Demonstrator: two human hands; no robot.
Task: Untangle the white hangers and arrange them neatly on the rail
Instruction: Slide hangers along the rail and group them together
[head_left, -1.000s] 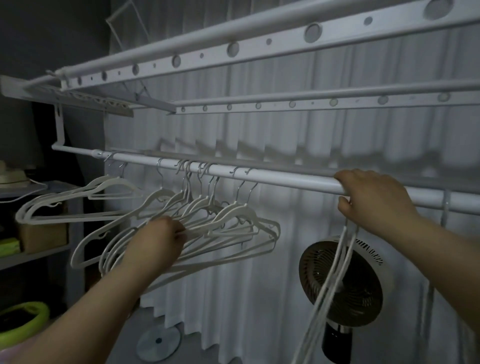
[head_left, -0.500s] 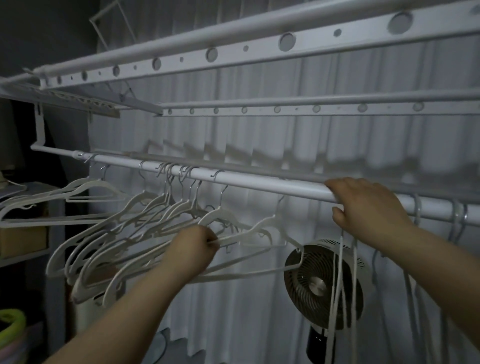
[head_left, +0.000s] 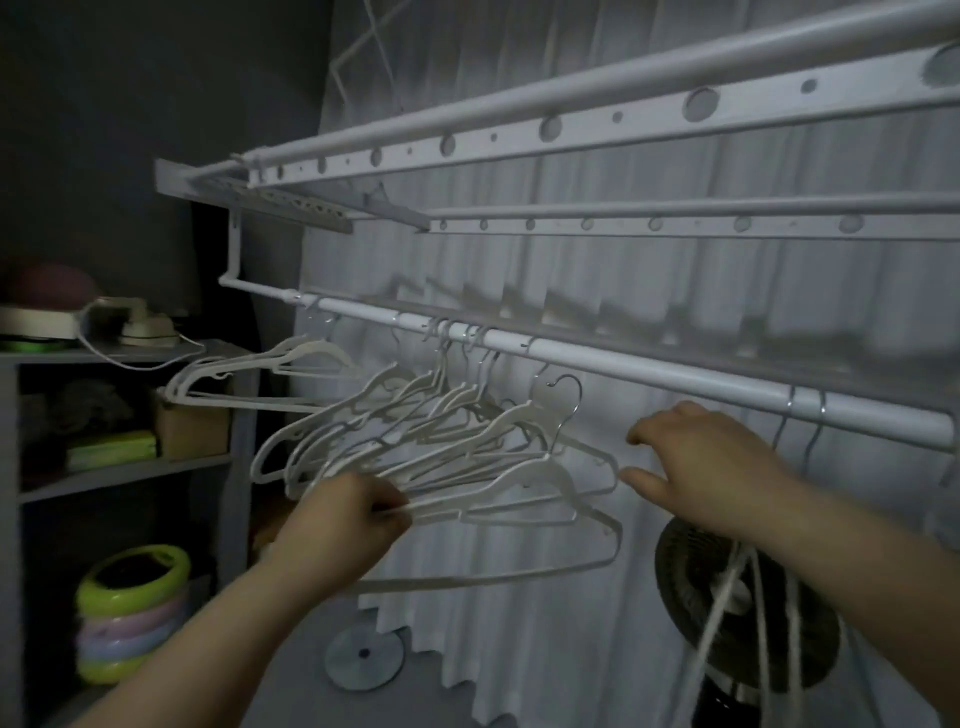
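A tangled bunch of white hangers (head_left: 415, 436) hangs from the white rail (head_left: 649, 371), hooks crowded at its left half. My left hand (head_left: 348, 514) grips the bottom bars of several hangers. One of them (head_left: 545, 467) is off the rail, its metal hook (head_left: 569, 400) free below the rail. My right hand (head_left: 696, 462) is below the rail, fingers spread and relaxed, just right of that hanger's shoulder and holding nothing. Two more hooks (head_left: 802, 415) hang on the rail to the right, their hangers (head_left: 727, 613) dangling under my right forearm.
White curtains (head_left: 519, 260) hang behind the rail, with perforated drying bars (head_left: 571, 124) above. A black fan (head_left: 743, 623) stands low on the right. A shelf (head_left: 119, 358) on the left holds boxes and clutter, with coloured rings (head_left: 130, 613) on the floor beside it.
My right hand has let go of the rail and dropped toward the hangers. My left hand has pulled a hanger down off the rail. The view has swung to the left.
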